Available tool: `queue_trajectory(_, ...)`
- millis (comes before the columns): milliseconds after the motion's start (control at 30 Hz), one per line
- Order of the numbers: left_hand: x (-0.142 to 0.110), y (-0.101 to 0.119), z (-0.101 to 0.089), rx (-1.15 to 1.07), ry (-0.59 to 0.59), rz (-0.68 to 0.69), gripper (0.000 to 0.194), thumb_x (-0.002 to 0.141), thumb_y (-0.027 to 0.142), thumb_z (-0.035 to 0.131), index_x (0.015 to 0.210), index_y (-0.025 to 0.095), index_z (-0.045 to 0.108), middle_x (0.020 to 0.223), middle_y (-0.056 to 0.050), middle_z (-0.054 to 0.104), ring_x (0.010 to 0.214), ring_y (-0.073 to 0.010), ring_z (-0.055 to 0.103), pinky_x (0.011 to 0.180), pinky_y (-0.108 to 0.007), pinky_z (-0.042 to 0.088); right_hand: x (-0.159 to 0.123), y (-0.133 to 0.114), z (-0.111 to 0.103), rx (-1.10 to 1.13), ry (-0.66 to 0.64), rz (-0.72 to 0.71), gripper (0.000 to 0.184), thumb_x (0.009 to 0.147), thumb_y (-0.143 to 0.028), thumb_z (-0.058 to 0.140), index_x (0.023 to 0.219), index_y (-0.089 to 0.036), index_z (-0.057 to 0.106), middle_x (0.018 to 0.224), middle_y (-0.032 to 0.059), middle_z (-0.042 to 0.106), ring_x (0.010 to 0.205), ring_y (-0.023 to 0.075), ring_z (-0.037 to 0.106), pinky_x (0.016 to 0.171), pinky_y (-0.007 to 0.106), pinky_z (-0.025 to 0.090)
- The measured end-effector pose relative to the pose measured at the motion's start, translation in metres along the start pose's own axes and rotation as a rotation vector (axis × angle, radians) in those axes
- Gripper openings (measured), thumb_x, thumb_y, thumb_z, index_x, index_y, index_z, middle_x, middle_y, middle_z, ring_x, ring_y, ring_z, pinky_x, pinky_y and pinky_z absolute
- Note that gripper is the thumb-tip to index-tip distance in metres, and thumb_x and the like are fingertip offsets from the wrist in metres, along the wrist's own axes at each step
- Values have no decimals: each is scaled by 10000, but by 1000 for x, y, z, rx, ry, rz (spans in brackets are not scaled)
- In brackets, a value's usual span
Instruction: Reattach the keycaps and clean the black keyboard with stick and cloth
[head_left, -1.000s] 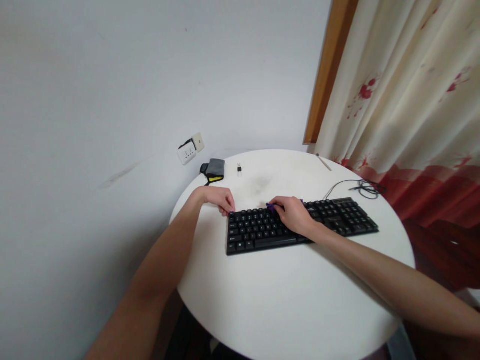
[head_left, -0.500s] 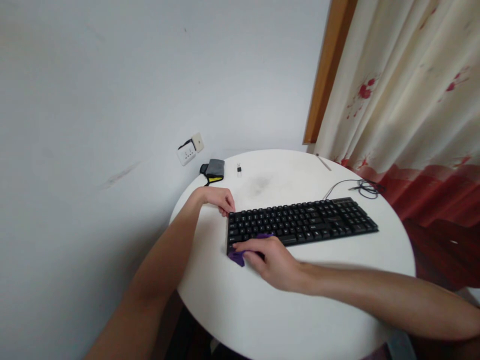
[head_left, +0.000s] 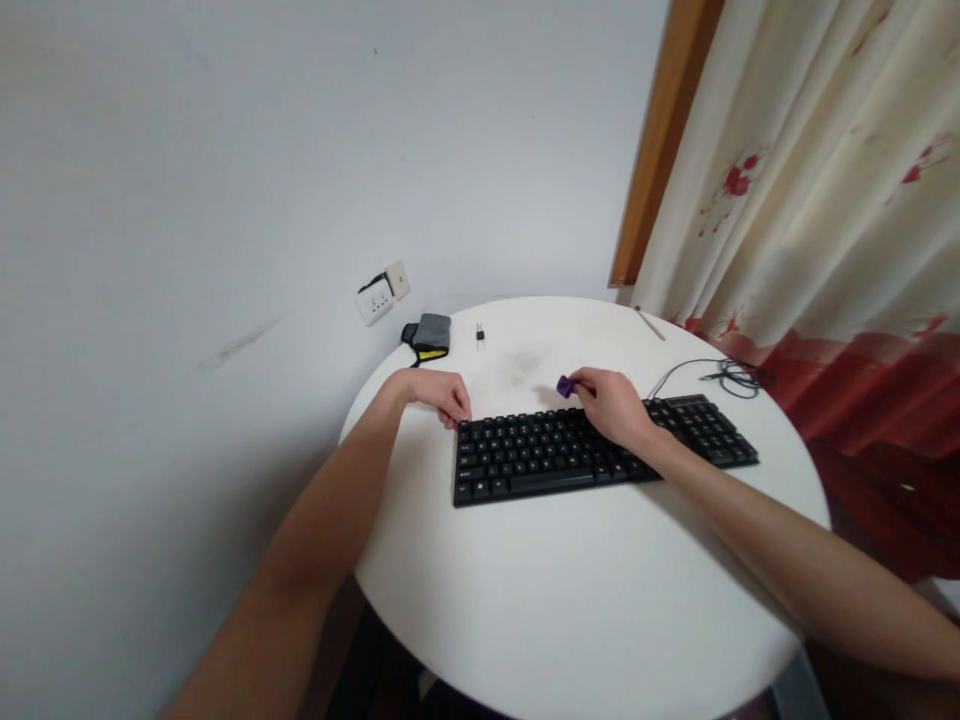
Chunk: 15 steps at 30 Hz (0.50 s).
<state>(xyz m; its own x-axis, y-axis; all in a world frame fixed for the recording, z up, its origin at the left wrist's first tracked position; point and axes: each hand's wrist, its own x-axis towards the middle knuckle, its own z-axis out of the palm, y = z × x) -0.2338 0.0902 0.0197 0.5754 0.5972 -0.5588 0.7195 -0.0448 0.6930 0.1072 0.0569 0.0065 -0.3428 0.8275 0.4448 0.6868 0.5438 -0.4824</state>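
Note:
A black keyboard (head_left: 525, 455) lies across the white round table (head_left: 570, 580). My left hand (head_left: 441, 394) is closed at the keyboard's far left corner, its fingertips against that corner. Above the keyboard's back edge, my right hand (head_left: 611, 402) pinches a small purple cloth (head_left: 566, 386) between thumb and fingers. Most of the cloth is bunched up or hidden by the fingers. The right hand and wrist cover part of the keys right of the middle.
Behind my left hand sits a grey and black folded item with yellow trim (head_left: 431, 335). A small black item (head_left: 480, 336) lies beside it. A coiled black cable (head_left: 739, 376) and a thin stick (head_left: 651, 324) lie at the right back. A wall socket (head_left: 374, 299) and a curtain (head_left: 817, 220) stand behind.
My right hand has moved from the keyboard's front left corner to above its back edge, right and away from me, with the purple cloth. My left hand has stayed at the corner.

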Motion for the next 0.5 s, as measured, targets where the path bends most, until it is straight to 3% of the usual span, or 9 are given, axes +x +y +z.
queue_trajectory(100, 1, -2, -1, -3, -4, 10, 299, 687, 392, 793, 855, 145, 778, 716, -83, 749, 656, -173, 690, 610, -226, 531, -8, -7, 14, -77, -134, -57, 237, 871, -186, 502, 939, -221, 726, 931, 64, 746, 878, 236, 671, 788, 347, 467)
queue_trajectory(233, 2, -4, -2, -6, -4, -7, 311, 677, 396, 800, 856, 143, 777, 729, -84, 751, 661, -172, 690, 623, -229, 535, -10, -18, 21, 94, -188, -175, 240, 897, -194, 494, 999, -234, 708, 990, 31, 741, 934, 206, 665, 853, 328, 464)
queue_trajectory(333, 3, -4, -2, -2, -5, -1, 297, 690, 393, 791, 851, 144, 776, 723, -77, 750, 653, -163, 687, 621, -222, 531, -5, -16, 17, 144, -236, -212, 240, 895, -190, 497, 1009, -230, 704, 1010, 27, 736, 956, 198, 658, 873, 321, 464)
queue_trajectory(500, 1, -1, -1, 14, 1, 4, 291, 692, 388, 787, 851, 145, 776, 708, -73, 747, 645, -162, 684, 606, -217, 523, 7, 4, -2, -42, -282, -141, 227, 865, -180, 515, 954, -216, 721, 982, 56, 736, 937, 216, 654, 851, 321, 463)
